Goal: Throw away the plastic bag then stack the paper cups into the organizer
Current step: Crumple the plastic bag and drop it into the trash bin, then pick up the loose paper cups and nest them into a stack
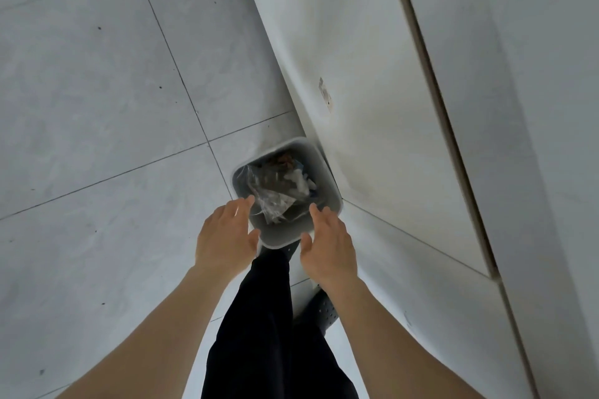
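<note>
tiled floor (97, 107) fills 9 o'clock | white cabinet wall (372, 74) runs 12 to 4 o'clock, touching the bin | grey waste bin (327, 178) at centre, holding rubbish | left hand (225, 238) open, empty, at bin's 8 o'clock | right hand (327, 251) open, empty, at 5 o'clock | clear plastic bag (270, 199) in the bin, between the fingertips

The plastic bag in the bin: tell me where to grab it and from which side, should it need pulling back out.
Probably grip the plastic bag at its crumpled upper end, coming straight down through the bin opening. It lies loose on the rubbish, and the walls block any sideways approach.
</note>
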